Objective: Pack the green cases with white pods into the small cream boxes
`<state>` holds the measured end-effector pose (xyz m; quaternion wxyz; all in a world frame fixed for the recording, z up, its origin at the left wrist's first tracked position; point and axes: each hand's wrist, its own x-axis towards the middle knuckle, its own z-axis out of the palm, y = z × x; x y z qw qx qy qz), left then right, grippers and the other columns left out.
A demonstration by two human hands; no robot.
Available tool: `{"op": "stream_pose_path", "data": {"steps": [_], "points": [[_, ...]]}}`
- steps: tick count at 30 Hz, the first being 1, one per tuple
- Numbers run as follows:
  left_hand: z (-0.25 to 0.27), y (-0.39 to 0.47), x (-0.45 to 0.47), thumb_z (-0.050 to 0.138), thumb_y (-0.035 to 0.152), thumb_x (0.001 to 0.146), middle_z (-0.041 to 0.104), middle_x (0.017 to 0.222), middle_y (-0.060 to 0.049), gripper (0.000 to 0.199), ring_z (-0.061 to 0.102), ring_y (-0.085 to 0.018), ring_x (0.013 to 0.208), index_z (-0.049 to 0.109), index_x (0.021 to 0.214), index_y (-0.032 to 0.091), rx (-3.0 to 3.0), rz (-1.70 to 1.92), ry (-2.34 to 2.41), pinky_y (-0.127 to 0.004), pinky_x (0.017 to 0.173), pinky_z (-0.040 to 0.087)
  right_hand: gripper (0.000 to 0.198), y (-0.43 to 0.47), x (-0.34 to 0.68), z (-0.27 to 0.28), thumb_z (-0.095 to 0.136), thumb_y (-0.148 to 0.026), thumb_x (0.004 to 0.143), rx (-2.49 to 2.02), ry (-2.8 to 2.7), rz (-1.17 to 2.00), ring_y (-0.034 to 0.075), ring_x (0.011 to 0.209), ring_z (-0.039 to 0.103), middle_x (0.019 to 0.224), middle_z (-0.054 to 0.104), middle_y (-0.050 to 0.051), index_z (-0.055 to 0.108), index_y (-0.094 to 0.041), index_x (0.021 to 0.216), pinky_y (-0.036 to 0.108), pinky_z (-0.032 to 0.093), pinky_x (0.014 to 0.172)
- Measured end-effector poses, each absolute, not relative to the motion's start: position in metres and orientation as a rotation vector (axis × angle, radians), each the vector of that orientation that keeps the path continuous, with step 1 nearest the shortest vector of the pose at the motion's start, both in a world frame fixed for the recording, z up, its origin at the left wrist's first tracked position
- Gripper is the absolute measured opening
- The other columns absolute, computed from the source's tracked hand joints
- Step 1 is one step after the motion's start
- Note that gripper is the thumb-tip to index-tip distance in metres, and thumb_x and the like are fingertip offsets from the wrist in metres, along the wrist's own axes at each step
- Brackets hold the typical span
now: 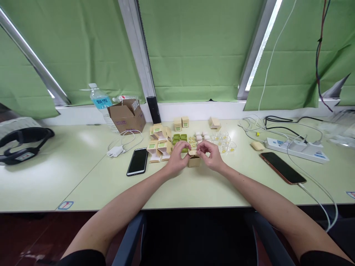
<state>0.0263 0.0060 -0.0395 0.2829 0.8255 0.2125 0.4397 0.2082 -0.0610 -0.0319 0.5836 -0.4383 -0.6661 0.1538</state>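
Observation:
A small cardboard box (194, 162) stands on the table between my hands, its flap raised at the top. My left hand (178, 158) pinches the left edge of that flap with thumb and fingers. On the other side, my right hand (211, 154) is closed on the flap's right edge. Just beyond my hands are green containers (176, 139), small yellowish pieces (192, 140), pale pink-white pieces (199, 137) and clear plastic cups (224, 139). Several open small boxes (157, 148) are grouped to the left of my left hand. What lies inside the held box is hidden.
A black phone (137, 162) and a white charger (115, 150) lie left; a brown carton (127, 116) and water bottle (102, 105) stand behind. Small boxes (185, 122) sit at the back. To the right are another phone (283, 168) and a power strip (296, 149) with cables.

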Motion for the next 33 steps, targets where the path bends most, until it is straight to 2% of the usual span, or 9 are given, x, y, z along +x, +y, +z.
{"op": "stream_pose_path", "data": {"steps": [5,10,19,33], "points": [[-0.035,0.012,0.016,0.058,0.024,0.088,0.064,0.11,-0.008,0.014,0.056,-0.028,0.111,0.061,0.102,0.023,2.417,1.201,0.438,-0.045,0.099,0.037,0.007,-0.061,0.208,-0.033,0.064,-0.024,0.079,-1.052,-1.586,0.307,0.013,0.058,0.042,0.063,0.046,-0.004,0.059,-0.023,0.076,0.029,0.037,0.056],[-0.033,0.015,0.012,0.059,0.03,0.09,0.064,0.106,-0.009,0.01,0.055,-0.029,0.107,0.063,0.097,0.023,2.536,1.18,0.437,-0.046,0.097,0.037,0.007,-0.061,0.21,-0.033,0.063,-0.022,0.078,-1.07,-1.658,0.219,0.014,0.056,0.043,0.061,0.046,-0.004,0.058,-0.024,0.073,0.029,0.037,0.056],[-0.033,0.015,0.013,0.06,0.027,0.087,0.064,0.1,-0.008,0.007,0.055,-0.029,0.102,0.062,0.092,0.024,2.567,1.164,0.444,-0.047,0.098,0.037,0.006,-0.059,0.213,-0.039,0.061,-0.021,0.077,-1.067,-1.762,0.096,0.014,0.055,0.044,0.059,0.047,-0.004,0.057,-0.024,0.073,0.029,0.036,0.056],[-0.033,0.017,0.011,0.061,0.027,0.084,0.065,0.087,-0.007,0.005,0.056,-0.028,0.091,0.063,0.087,0.024,2.587,1.112,0.425,-0.049,0.096,0.035,0.008,-0.056,0.22,-0.043,0.061,-0.022,0.075,-1.044,-1.826,0.009,0.012,0.046,0.034,0.049,0.041,-0.006,0.06,-0.024,0.067,0.028,0.029,0.051]]}}
